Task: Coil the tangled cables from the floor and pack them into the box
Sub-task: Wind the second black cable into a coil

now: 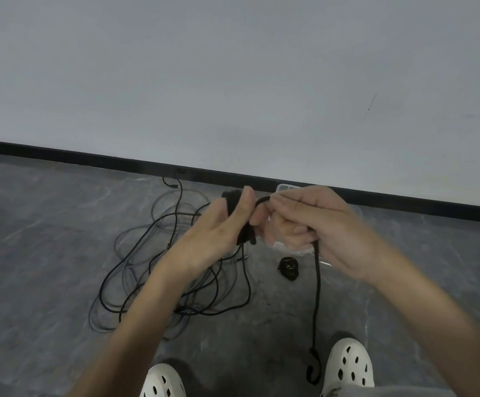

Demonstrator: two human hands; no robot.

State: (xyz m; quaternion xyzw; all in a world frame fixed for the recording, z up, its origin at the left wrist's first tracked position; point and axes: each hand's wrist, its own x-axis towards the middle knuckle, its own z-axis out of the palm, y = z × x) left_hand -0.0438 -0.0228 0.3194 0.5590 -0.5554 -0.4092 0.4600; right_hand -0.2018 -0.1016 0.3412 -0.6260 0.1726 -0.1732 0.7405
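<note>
**Coiling step, mid-wind.** The left hand point(218, 224) grips a small bundle of black cable point(244, 236), fingers curled round it. The right hand point(319, 222) pinches the same cable just beside the bundle, shaping a loop, while the free tail point(316, 296) hangs from it to the floor point(46, 239) by the right shoe point(350, 365). The other cables point(158, 267) lie tangled on the floor, left of the hands. One wound coil point(289, 267) lies near the clear box point(286, 187) (largely hidden behind the right hand, contents not visible). Judged next: lay the loop onto the bundle, draw up the tail in even turns, then put the coil in the box.
</note>
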